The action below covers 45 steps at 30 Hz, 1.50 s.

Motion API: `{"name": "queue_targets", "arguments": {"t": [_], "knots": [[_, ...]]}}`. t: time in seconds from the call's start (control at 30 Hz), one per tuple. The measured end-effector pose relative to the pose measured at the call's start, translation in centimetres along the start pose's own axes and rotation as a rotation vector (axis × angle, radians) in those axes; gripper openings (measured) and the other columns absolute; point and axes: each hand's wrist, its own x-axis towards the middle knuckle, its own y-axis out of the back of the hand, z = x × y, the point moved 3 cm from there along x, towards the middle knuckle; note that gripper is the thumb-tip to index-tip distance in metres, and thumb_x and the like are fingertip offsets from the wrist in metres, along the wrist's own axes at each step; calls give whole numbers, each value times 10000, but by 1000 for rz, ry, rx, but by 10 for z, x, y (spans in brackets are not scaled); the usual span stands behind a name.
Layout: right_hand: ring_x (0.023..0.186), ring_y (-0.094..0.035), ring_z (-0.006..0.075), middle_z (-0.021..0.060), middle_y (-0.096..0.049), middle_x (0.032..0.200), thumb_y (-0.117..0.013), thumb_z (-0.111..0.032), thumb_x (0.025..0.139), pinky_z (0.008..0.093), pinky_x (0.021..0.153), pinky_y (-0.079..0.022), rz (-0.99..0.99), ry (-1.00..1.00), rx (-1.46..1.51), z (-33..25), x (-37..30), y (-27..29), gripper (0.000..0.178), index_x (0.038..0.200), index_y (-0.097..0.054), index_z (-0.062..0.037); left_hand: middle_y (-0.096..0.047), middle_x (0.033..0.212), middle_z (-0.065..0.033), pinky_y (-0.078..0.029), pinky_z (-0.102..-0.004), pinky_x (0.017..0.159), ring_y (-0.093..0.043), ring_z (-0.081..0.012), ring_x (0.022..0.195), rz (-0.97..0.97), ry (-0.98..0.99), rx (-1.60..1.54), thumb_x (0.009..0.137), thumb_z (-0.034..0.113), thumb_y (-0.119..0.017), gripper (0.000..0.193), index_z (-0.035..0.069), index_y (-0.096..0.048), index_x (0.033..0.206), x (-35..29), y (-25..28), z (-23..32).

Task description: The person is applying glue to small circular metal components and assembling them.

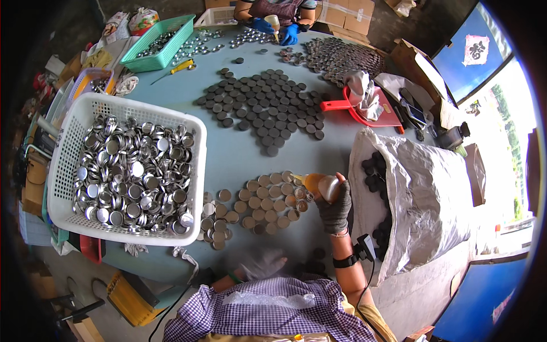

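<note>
My right hand [335,210], in a dark grey fingerless glove, is closed around a squeeze bottle [313,183] of amber liquid. The bottle is tilted, its nozzle pointing left over a group of round metal caps [262,203] laid on the table [228,162]. Several caps at the group's right end, beneath the bottle, look shinier and wet. My left hand [262,266] is smeared by motion at the near table edge, just in front of my checked apron; its fingers cannot be made out. A few dark discs [318,253] lie near it.
A white basket [199,171] of shiny caps stands left. Many dark discs [268,108] cover the table's middle. At right are an open white sack [424,196] of dark pieces and a red dustpan [387,117]. Across, a blue-gloved person [279,14] works near a green basket [131,61].
</note>
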Motion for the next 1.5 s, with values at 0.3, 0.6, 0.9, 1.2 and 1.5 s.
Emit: {"name": "queue_targets", "arguments": {"t": [0.3, 0.6, 0.9, 1.2, 1.5], "knots": [[971, -628, 306, 147, -616, 1083, -839, -172, 623, 376, 863, -504, -29, 5, -19, 9, 2, -12, 725, 1253, -509, -33, -689, 857, -125, -532, -409, 670, -664, -319, 757, -77, 80, -103, 835, 302, -691, 278, 87, -686, 1012, 1, 0, 3], [915, -609, 256, 120, -602, 1018, -818, -152, 682, 353, 837, -498, -19, 54, -41, 2, 4, -7, 646, 1241, -513, -39, -689, 846, -119, -536, -396, 675, -668, -304, 761, -113, 67, -196, 845, 289, -684, 253, 95, -686, 1009, 5, 4, 5], [922, -615, 274, 127, -604, 1027, -809, -156, 693, 357, 835, -499, -40, 59, -79, -2, 1, -1, 630, 1239, -516, -39, -684, 824, -111, -534, -390, 662, -664, -296, 740, -86, 17, -134, 841, 283, -685, 246, 93, -686, 998, 4, 5, 5], [956, -626, 283, 134, -614, 1053, -803, -129, 674, 362, 852, -503, -67, 54, -90, -1, -4, 1, 634, 1236, -523, -40, -675, 798, -115, -525, -407, 641, -652, -307, 715, -74, 2, -89, 834, 305, -684, 244, 93, -697, 954, 4, 3, 6], [947, -635, 285, 132, -624, 1042, -801, -129, 663, 361, 847, -509, -80, 44, -62, -6, -4, -4, 626, 1222, -535, -35, -680, 820, -138, -530, -416, 655, -656, -321, 725, -62, -3, -50, 824, 313, -691, 278, 63, -703, 944, 4, 5, 6]]}}
